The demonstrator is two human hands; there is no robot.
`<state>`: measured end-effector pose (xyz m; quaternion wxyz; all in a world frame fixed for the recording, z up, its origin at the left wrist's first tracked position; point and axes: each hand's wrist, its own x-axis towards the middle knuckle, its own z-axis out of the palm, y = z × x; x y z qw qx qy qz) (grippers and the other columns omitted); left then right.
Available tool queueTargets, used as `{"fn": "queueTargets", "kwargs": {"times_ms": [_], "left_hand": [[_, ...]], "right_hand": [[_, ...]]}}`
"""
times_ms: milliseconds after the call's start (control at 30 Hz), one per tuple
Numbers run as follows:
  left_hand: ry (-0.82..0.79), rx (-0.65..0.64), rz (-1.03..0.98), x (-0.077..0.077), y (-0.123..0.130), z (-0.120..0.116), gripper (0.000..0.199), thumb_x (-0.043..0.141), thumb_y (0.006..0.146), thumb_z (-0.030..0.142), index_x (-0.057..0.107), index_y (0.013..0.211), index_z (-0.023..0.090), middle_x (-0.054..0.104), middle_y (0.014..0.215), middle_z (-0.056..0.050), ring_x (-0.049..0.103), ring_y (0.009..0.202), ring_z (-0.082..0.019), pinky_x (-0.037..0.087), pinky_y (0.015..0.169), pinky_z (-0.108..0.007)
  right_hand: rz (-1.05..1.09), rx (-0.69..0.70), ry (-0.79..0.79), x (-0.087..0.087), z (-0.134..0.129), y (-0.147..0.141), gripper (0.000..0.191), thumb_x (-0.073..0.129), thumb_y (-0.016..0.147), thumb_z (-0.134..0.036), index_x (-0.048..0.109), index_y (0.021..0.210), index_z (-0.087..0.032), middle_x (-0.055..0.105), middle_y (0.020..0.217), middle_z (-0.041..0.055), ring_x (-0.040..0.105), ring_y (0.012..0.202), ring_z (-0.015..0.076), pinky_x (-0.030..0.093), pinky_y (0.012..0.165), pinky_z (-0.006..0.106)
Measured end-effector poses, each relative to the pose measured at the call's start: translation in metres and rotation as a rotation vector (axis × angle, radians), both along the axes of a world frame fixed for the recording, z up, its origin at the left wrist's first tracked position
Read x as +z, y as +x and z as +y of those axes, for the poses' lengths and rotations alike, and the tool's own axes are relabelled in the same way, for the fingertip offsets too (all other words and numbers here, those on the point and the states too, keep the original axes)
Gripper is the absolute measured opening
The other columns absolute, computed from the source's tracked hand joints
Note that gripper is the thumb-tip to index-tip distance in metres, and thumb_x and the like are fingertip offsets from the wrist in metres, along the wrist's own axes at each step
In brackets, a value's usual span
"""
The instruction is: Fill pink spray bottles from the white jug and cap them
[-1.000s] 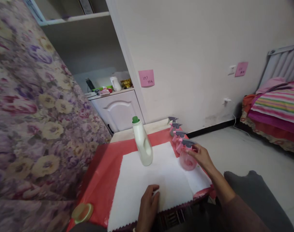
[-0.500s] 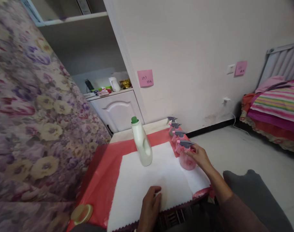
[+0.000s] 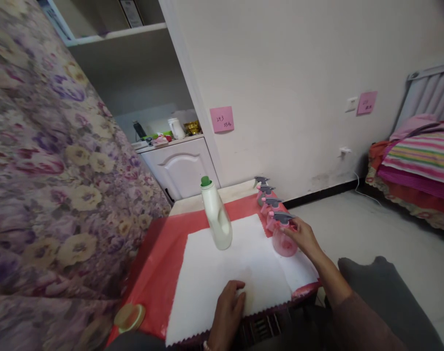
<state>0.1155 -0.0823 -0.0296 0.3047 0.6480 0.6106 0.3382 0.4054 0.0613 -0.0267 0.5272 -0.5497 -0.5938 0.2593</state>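
Note:
My right hand [image 3: 305, 238] has its fingers closed around the upper part of a clear pink spray bottle [image 3: 284, 243], just below its grey and pink trigger head. This bottle is the nearest in a row of several spray bottles [image 3: 264, 191] along the right side of the table. My left hand [image 3: 229, 304] rests at the near edge of a white cloth [image 3: 203, 282], thumb and fingers apart with nothing between them. Farther back on the cloth, a pale green jug [image 3: 218, 222] with a handle and a green spout stands upright, touched by neither hand.
Red sheeting [image 3: 154, 258] covers the table under the cloth. A round yellowish lid [image 3: 130, 318] lies at the near left corner. A floral curtain [image 3: 75, 185] hangs on the left, a white cabinet [image 3: 181, 168] stands behind, and a bed [image 3: 419, 165] is at the far right.
The camera view has shifted slightly, so the table and jug appear a little farther right. Both hands keep about the same pose, the right one still on the spray bottle.

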Motion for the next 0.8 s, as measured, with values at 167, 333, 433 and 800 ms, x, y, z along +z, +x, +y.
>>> {"fn": "queueTargets", "kwargs": {"times_ms": [167, 333, 433, 800], "left_hand": [[-0.023, -0.013, 0.037, 0.000, -0.001, -0.002, 0.022, 0.051, 0.083, 0.036, 0.065, 0.095, 0.023, 0.071, 0.102, -0.008, 0.064, 0.098, -0.025, 0.050, 0.090, -0.038], [-0.022, -0.009, 0.040, -0.001, -0.002, -0.003, 0.023, 0.051, 0.083, 0.036, 0.064, 0.095, 0.022, 0.071, 0.103, -0.009, 0.064, 0.098, -0.025, 0.050, 0.090, -0.039], [-0.013, -0.005, 0.042, -0.001, -0.008, -0.002, 0.024, 0.051, 0.084, 0.037, 0.064, 0.096, 0.021, 0.070, 0.104, -0.009, 0.064, 0.100, -0.025, 0.049, 0.092, -0.039], [-0.019, 0.012, 0.085, -0.006, -0.014, -0.003, 0.024, 0.050, 0.085, 0.035, 0.064, 0.098, 0.020, 0.071, 0.103, -0.009, 0.064, 0.099, -0.025, 0.049, 0.093, -0.040]], "right_hand": [[-0.012, -0.001, 0.017, 0.001, -0.002, 0.002, 0.031, 0.063, 0.073, -0.038, 0.071, 0.099, -0.021, 0.072, 0.103, 0.0070, 0.066, 0.095, 0.0273, 0.050, 0.083, 0.038], [-0.017, -0.001, 0.022, -0.003, 0.001, 0.002, 0.033, 0.063, 0.074, -0.038, 0.071, 0.101, -0.020, 0.073, 0.102, 0.0073, 0.066, 0.095, 0.0272, 0.051, 0.082, 0.037], [-0.013, -0.009, 0.020, -0.005, 0.002, 0.003, 0.035, 0.063, 0.074, -0.040, 0.070, 0.100, -0.019, 0.073, 0.102, 0.0074, 0.066, 0.095, 0.0269, 0.051, 0.082, 0.037], [0.002, -0.022, -0.010, -0.006, 0.002, 0.000, 0.035, 0.064, 0.074, -0.044, 0.069, 0.097, -0.019, 0.072, 0.097, 0.0073, 0.066, 0.090, 0.0263, 0.051, 0.079, 0.037]]}}
